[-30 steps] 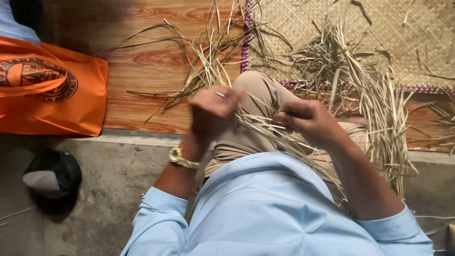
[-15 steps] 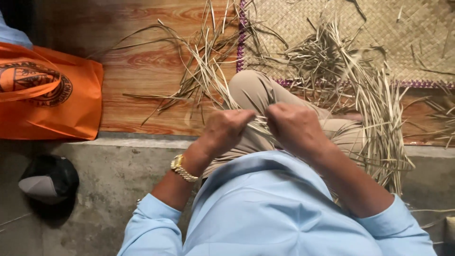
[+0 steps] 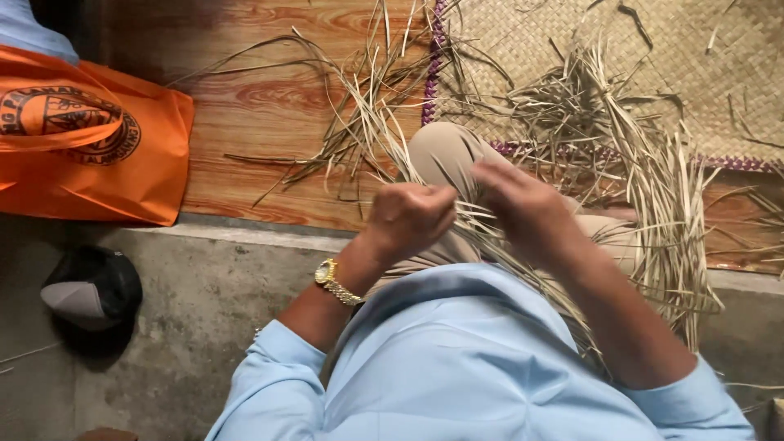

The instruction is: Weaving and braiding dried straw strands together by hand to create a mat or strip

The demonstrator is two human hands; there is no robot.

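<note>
Above the knee, left hand (image 3: 411,217) and right hand (image 3: 523,211) pinching dry straw strands (image 3: 482,237), running left-to-right.

Dried straw strips (image 3: 653,196): pale tan. Woven mat (image 3: 694,73): straw-beige basket-weave, purple braided edge. Floorboards (image 3: 269,106): orange-brown wood grain. Bag (image 3: 98,163): bright orange, dark round emblem. Cap (image 3: 94,286): black with grey brim. Shirt (image 3: 457,367): light blue, plain. Trousers (image 3: 445,155): khaki. Wristwatch (image 3: 331,280): gold. Step (image 3: 204,327): mottled grey concrete.
</note>
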